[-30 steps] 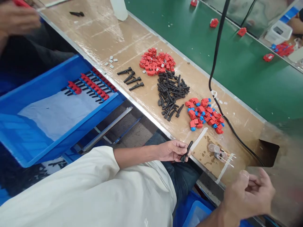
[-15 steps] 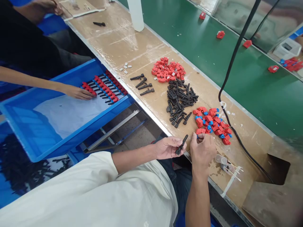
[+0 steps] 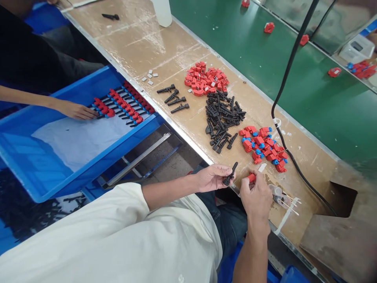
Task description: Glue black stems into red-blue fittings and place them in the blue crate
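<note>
The black pin [image 3: 231, 176] sits low and just right of centre in the frame, pinched in the fingertips of the left hand [image 3: 212, 177], with its long axis tilted up and to the right so that its upper end points toward the piles on the bench [image 3: 138, 43]. Just to its right, apart by a narrow gap, is the red piece [image 3: 251, 178], gripped between thumb and forefinger of the right hand [image 3: 255, 193]; that hand is curled closed around it, knuckles toward the camera. The two parts lie side by side at about the same height in the frame, the pin to the left and the piece to the right, neither touching the other, and both over the near edge of the bench. Whether the piece carries a blue insert cannot be told, since the fingers cover most of it. Above and to the right of the hands lies the red-and-blue pile [image 3: 263, 147], the nearest stock to the right hand; up and left of that is the black pile [image 3: 222, 120], and further up the plain red pile [image 3: 206, 80]. Four single black pins [image 3: 173, 98] lie left of the piles. At the left of the frame another person's hand [image 3: 75, 111] rests on a row of finished parts [image 3: 123, 108] in a blue bin [image 3: 73, 173]. A black cable [image 3: 287, 78] crosses the right side.
</note>
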`<state>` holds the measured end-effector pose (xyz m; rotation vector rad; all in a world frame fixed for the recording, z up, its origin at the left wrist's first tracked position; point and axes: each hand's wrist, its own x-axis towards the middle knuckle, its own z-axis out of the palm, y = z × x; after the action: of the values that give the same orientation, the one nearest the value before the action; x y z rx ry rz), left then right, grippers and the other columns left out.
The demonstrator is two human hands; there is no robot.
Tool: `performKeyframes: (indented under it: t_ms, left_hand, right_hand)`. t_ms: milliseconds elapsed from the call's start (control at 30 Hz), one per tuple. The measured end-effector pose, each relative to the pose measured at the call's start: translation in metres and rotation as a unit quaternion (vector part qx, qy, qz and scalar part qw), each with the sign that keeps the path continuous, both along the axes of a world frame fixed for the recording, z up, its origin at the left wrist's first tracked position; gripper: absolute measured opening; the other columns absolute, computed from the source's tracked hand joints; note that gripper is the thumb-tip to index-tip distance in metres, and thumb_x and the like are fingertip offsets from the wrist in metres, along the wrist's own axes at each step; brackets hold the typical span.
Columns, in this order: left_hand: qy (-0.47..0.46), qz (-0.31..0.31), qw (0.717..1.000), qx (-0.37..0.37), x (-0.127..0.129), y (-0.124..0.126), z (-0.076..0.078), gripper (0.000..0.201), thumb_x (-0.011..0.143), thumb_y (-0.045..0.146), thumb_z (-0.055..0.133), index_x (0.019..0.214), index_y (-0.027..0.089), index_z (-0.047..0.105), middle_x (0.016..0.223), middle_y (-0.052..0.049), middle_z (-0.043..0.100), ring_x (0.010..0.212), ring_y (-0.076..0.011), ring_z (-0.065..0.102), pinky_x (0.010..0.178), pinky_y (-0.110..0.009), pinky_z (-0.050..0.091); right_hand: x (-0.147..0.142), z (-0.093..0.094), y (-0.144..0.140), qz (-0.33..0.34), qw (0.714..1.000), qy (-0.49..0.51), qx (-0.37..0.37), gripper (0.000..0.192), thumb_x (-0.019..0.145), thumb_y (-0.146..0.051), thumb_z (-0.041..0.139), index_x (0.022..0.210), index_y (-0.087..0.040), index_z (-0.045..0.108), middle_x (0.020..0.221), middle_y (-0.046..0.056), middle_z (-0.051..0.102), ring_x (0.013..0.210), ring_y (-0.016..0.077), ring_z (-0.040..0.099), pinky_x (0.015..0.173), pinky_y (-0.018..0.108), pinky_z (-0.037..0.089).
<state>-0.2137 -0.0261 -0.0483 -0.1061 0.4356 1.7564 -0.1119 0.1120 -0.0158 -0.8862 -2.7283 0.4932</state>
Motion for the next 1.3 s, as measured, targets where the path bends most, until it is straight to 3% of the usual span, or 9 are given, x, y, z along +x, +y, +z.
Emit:
performKeyframes:
  t_ms: [100, 200, 267, 333, 433, 767, 1033, 1200, 1300]
  left_hand:
    - [0.015, 0.003, 1.0, -0.008, 0.0, -0.001, 0.001, 0.025, 0.074, 0.026, 0.083, 0.079, 0.006, 0.067, 0.071, -0.005, 0.062, 0.061, -0.0081, 0.058, 0.058, -0.018, 0.046]
    - [0.032, 0.003, 0.999, -0.007, -0.001, -0.002, 0.002, 0.031, 0.07, 0.031, 0.086, 0.077, 0.007, 0.067, 0.07, -0.005, 0.062, 0.06, -0.0076, 0.057, 0.055, -0.018, 0.044]
    - [0.048, 0.003, 0.999, -0.007, 0.0, -0.002, 0.004, 0.036, 0.067, 0.035, 0.089, 0.076, 0.007, 0.067, 0.069, -0.004, 0.063, 0.059, -0.0071, 0.056, 0.053, -0.018, 0.041]
    - [0.068, -0.005, 0.998, -0.014, 0.002, -0.002, 0.007, 0.041, 0.065, 0.04, 0.089, 0.078, 0.008, 0.068, 0.068, -0.004, 0.063, 0.058, -0.0067, 0.055, 0.05, -0.017, 0.038]
    - [0.101, -0.028, 0.994, -0.027, 0.007, 0.0, 0.014, 0.047, 0.064, 0.047, 0.089, 0.079, 0.009, 0.067, 0.069, -0.005, 0.065, 0.057, -0.0064, 0.054, 0.046, -0.017, 0.032]
    - [0.215, -0.083, 0.972, -0.036, 0.024, 0.007, 0.022, 0.057, 0.059, 0.061, 0.086, 0.073, 0.01, 0.064, 0.064, -0.001, 0.064, 0.049, -0.0056, 0.052, 0.045, -0.019, 0.036]
    - [0.247, -0.153, 0.957, 0.001, 0.041, 0.014, 0.021, 0.054, 0.065, 0.06, 0.084, 0.078, 0.01, 0.069, 0.065, -0.003, 0.067, 0.048, -0.0066, 0.055, 0.044, -0.018, 0.038]
    - [0.203, -0.178, 0.963, -0.021, 0.045, 0.022, 0.023, 0.055, 0.059, 0.058, 0.088, 0.076, 0.009, 0.068, 0.067, -0.004, 0.068, 0.047, -0.0065, 0.057, 0.042, -0.016, 0.038]
    - [0.182, -0.196, 0.963, -0.036, 0.046, 0.022, 0.023, 0.056, 0.057, 0.057, 0.089, 0.076, 0.009, 0.068, 0.065, -0.005, 0.068, 0.046, -0.0072, 0.057, 0.041, -0.016, 0.037]
  right_hand:
    - [-0.001, -0.001, -0.001, -0.03, 0.999, -0.012, 0.0, 0.03, 0.083, -0.037, 0.049, 0.099, -0.016, 0.064, 0.087, 0.011, 0.068, 0.072, 0.0215, 0.058, 0.068, 0.033, 0.04]
    - [0.005, 0.002, -0.001, -0.051, 0.988, 0.057, -0.137, 0.028, 0.085, -0.041, 0.052, 0.098, -0.018, 0.06, 0.085, 0.008, 0.066, 0.067, 0.017, 0.055, 0.064, 0.03, 0.04]
    - [0.014, 0.007, -0.001, -0.052, 0.938, 0.118, -0.322, 0.037, 0.087, -0.048, 0.056, 0.11, -0.019, 0.055, 0.082, 0.004, 0.064, 0.056, 0.0116, 0.047, 0.053, 0.025, 0.036]
    - [0.025, 0.014, -0.003, -0.031, 0.855, 0.152, -0.496, 0.047, 0.088, -0.052, 0.059, 0.122, -0.021, 0.05, 0.082, 0.001, 0.064, 0.047, 0.0074, 0.038, 0.045, 0.021, 0.029]
    - [0.04, 0.025, -0.009, -0.012, 0.774, 0.175, -0.608, 0.046, 0.089, -0.048, 0.061, 0.125, -0.02, 0.052, 0.088, 0.005, 0.065, 0.046, 0.0067, 0.039, 0.039, 0.02, 0.028]
    - [0.081, 0.022, -0.024, -0.07, 0.75, 0.254, -0.606, 0.029, 0.088, -0.042, 0.069, 0.105, -0.019, 0.067, 0.096, 0.011, 0.072, 0.075, 0.0159, 0.068, 0.059, 0.025, 0.056]
    - [0.113, 0.029, -0.037, -0.166, 0.737, 0.303, -0.58, 0.032, 0.086, -0.035, 0.073, 0.114, -0.024, 0.064, 0.087, 0.004, 0.071, 0.069, 0.0143, 0.069, 0.053, 0.02, 0.054]
    - [0.133, 0.035, -0.046, -0.112, 0.745, 0.378, -0.538, 0.003, 0.088, -0.026, 0.068, 0.091, -0.024, 0.067, 0.084, 0.004, 0.071, 0.059, 0.0133, 0.067, 0.045, 0.018, 0.048]
    - [0.145, 0.039, -0.054, -0.092, 0.739, 0.433, -0.508, 0.011, 0.091, -0.025, 0.063, 0.094, -0.025, 0.073, 0.089, 0.005, 0.07, 0.066, 0.0153, 0.069, 0.046, 0.02, 0.05]
